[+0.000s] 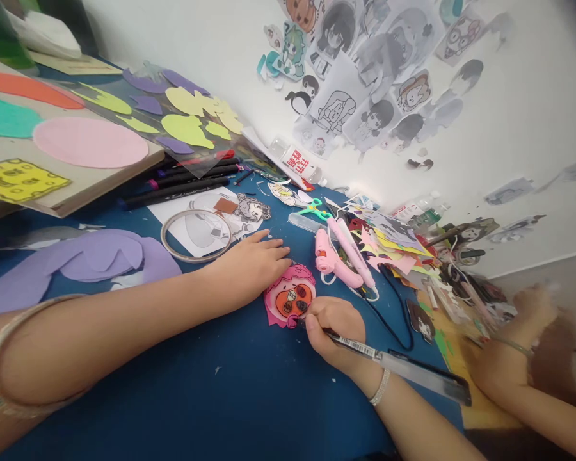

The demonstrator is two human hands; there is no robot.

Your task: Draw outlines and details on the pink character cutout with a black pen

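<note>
A pink and orange cartoon cut-out lies flat on the blue table. My left hand rests palm down on the cut-out's upper left edge, fingers spread and pressing it in place. My right hand grips a black pen with a clear barrel, its tip touching the lower right of the cut-out. A silver bangle circles my left forearm and a thin bracelet my right wrist.
A pink glue gun with a black cord lies right of the cut-out. A tape ring, markers, green scissors and piled paper scraps lie beyond. Another person's hand rests at the right. Drawings cover the wall.
</note>
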